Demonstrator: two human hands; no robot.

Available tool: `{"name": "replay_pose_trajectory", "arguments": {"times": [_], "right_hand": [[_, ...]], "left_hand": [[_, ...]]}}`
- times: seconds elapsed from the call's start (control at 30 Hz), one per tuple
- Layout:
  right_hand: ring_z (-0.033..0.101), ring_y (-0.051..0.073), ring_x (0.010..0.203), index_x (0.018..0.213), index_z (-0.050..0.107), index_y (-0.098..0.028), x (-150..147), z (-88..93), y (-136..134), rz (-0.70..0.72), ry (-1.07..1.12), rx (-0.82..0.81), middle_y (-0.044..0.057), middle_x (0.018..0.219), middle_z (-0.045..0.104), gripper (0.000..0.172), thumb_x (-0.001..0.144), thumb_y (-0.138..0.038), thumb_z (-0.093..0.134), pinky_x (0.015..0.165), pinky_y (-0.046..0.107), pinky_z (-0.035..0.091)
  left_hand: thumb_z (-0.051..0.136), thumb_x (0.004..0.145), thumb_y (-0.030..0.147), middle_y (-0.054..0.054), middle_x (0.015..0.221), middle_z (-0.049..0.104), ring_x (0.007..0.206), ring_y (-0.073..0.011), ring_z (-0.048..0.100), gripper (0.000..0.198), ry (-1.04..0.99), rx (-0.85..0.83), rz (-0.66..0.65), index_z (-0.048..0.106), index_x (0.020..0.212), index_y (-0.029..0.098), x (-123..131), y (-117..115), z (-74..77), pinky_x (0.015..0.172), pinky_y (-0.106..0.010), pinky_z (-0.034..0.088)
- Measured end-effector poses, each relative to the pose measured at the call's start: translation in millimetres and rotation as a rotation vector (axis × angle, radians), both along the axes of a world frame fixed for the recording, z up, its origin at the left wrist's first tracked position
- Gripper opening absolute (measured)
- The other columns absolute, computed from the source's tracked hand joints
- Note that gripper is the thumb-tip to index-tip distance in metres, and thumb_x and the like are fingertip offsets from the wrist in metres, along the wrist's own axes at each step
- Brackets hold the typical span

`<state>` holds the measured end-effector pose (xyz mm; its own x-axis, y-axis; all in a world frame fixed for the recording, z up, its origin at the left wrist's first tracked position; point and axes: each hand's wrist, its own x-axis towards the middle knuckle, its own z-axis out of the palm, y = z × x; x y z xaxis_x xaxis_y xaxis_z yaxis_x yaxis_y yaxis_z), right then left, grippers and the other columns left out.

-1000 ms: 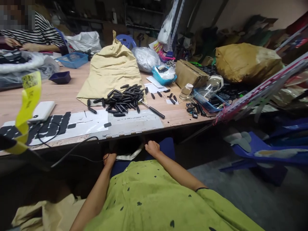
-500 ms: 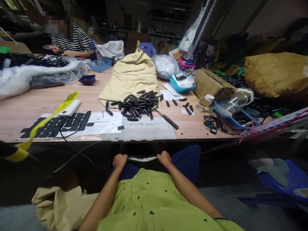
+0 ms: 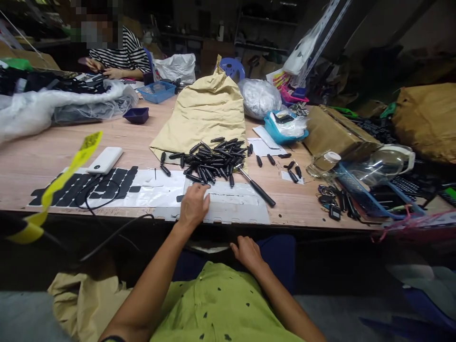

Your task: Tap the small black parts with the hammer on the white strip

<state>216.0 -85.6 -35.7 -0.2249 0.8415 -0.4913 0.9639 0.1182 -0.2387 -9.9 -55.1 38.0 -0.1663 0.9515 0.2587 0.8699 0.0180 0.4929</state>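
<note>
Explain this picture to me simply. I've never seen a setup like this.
There is no machine here: these are a person's bare hands, seen from a camera on that person's head, looking forward and down. The left hand is over the table's near edge, fingertips close to a pile of black pieces. The right hand is below the table edge. Whether either holds something is unclear. Also on the table are a beige cloth, a black-handled tool and a white box.

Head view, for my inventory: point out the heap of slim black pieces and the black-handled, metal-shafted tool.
Heap of slim black pieces [image 3: 215, 159]: head view, middle of the pile.
Black-handled, metal-shafted tool [image 3: 260, 190]: head view, on its handle.
</note>
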Motion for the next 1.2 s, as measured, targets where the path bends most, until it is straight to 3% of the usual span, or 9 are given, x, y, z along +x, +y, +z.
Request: {"name": "replay_pose_trajectory", "arguments": {"times": [0.13, 0.27, 0.4, 0.5, 0.63, 0.73, 0.93, 1.07, 1.2], "right_hand": [[0.071, 0.021, 0.098, 0.127, 0.071, -0.026, 16.3, 49.5, 3.4, 0.176, 0.469, -0.115, 0.006, 0.109, 0.076, 0.039, 0.092, -0.040, 0.058, 0.089, 0.028, 0.052], [0.064, 0.023, 0.108, 0.125, 0.071, -0.025, 23.4, 84.0, 43.0, 0.042, 0.514, 0.249, 0.008, 0.114, 0.073, 0.039, 0.096, -0.039, 0.049, 0.096, 0.032, 0.051], [0.057, 0.028, 0.114, 0.130, 0.067, -0.018, 18.9, 82.7, 102.2, -0.105, 0.306, 0.639, 0.014, 0.119, 0.066, 0.041, 0.094, -0.028, 0.051, 0.104, 0.041, 0.045], [0.055, 0.028, 0.115, 0.133, 0.064, -0.017, 11.4, 75.3, 133.2, -0.133, 0.139, 0.590, 0.014, 0.122, 0.063, 0.043, 0.093, -0.029, 0.056, 0.101, 0.038, 0.045], [0.057, 0.023, 0.110, 0.123, 0.067, -0.022, 10.0, 78.6, 145.8, -0.102, 0.037, 0.452, 0.010, 0.119, 0.064, 0.033, 0.095, -0.031, 0.054, 0.091, 0.029, 0.045], [0.060, 0.020, 0.103, 0.113, 0.070, -0.021, 22.2, 85.9, 143.3, -0.169, 0.036, 0.407, 0.009, 0.114, 0.066, 0.027, 0.092, -0.030, 0.055, 0.083, 0.025, 0.043], [0.060, 0.019, 0.088, 0.090, 0.063, -0.021, 59.1, 81.4, 116.9, -0.290, 0.237, 0.380, 0.006, 0.094, 0.068, 0.013, 0.081, -0.026, 0.056, 0.077, 0.026, 0.044], [0.056, 0.018, 0.071, 0.094, 0.057, -0.023, 62.9, 68.9, 73.6, -0.410, 0.562, 0.424, 0.000, 0.079, 0.064, 0.022, 0.081, -0.041, 0.057, 0.070, 0.030, 0.046], [0.063, 0.018, 0.072, 0.116, 0.057, -0.022, 43.6, 63.0, 28.1, -0.403, 0.851, 0.387, 0.003, 0.089, 0.069, 0.042, 0.085, -0.049, 0.059, 0.068, 0.031, 0.053]], "left_hand": [[0.061, 0.088, 0.020, -0.012, 0.111, 0.061, 0.109, -0.0307, 0.054, 0.025, 0.132, -0.088, 0.089, 0.070, 0.110, 0.021, -25.5, 35.7, -11.0, 0.093, -0.041, 0.049], [0.061, 0.090, 0.025, -0.012, 0.111, 0.061, 0.109, -0.0317, 0.053, 0.016, 0.163, -0.131, 0.114, 0.068, 0.104, 0.021, -29.1, 33.1, -19.1, 0.090, -0.042, 0.046], [0.059, 0.092, 0.029, -0.009, 0.101, 0.065, 0.103, -0.0288, 0.054, 0.014, 0.097, -0.135, -0.040, 0.068, 0.101, 0.023, -19.3, 19.3, -24.5, 0.091, -0.041, 0.044], [0.062, 0.091, 0.030, -0.006, 0.097, 0.067, 0.097, -0.0249, 0.055, 0.013, 0.001, -0.120, -0.209, 0.070, 0.100, 0.024, -10.3, 11.1, -29.7, 0.090, -0.038, 0.044], [0.071, 0.084, 0.029, -0.005, 0.097, 0.067, 0.096, -0.0239, 0.056, 0.019, -0.094, -0.087, -0.238, 0.072, 0.102, 0.024, -5.1, 6.1, -34.7, 0.090, -0.038, 0.045], [0.077, 0.078, 0.029, -0.004, 0.097, 0.067, 0.097, -0.0245, 0.056, 0.028, -0.155, -0.086, -0.201, 0.072, 0.105, 0.023, -5.5, 5.6, -34.6, 0.090, -0.038, 0.047], [0.076, 0.079, 0.029, -0.003, 0.087, 0.063, 0.092, -0.0229, 0.055, 0.012, -0.195, -0.121, -0.196, 0.073, 0.088, 0.022, -3.9, 5.7, -30.4, 0.086, -0.036, 0.047], [0.077, 0.080, 0.030, -0.002, 0.083, 0.062, 0.089, -0.0225, 0.054, 0.011, -0.208, -0.098, -0.229, 0.074, 0.090, 0.024, -2.5, 5.2, -29.8, 0.082, -0.035, 0.046], [0.078, 0.080, 0.030, -0.002, 0.082, 0.062, 0.088, -0.0226, 0.054, 0.012, -0.209, -0.095, -0.242, 0.075, 0.090, 0.025, -1.2, 6.1, -30.4, 0.081, -0.035, 0.045]]}}
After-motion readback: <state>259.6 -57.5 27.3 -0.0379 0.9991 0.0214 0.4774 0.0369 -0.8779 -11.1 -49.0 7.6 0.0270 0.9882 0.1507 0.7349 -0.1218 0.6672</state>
